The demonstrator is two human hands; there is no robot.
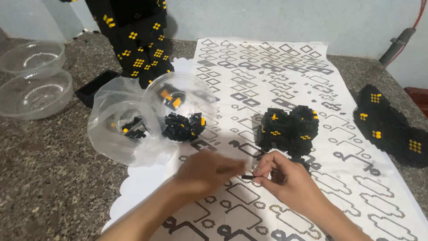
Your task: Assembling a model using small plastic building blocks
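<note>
Head camera view, looking down at a speckled stone bench (53, 178) on which a long white instruction sheet (276, 89) printed with black brick outlines is spread. Near the bottom centre, two bare hands are brought together above the sheet. A tiny black brick piece (248, 177) is pinched between the fingertips of the right hand (285, 176), its fingers curled inward. The left hand (207, 169) is blurred, with its fingers drawn close together and its tips touching or almost touching the same piece; whether it grips the piece cannot be told. Just beyond the right hand, a partly built black block model with small yellow studs (289, 128) is seen resting on the sheet. To the left of it, a clear plastic bowl (180, 107) holding loose black and yellow bricks is set at the sheet's edge, with a crumpled clear plastic bag (117, 129) containing more pieces beside it. Two empty clear bowls (33, 78) are placed at the far left, one against the other. A tall black and yellow block structure (138, 40) stands at the back, and another black block section (390, 127) lies at the right of the bench, partly on the sheet's edge.
</note>
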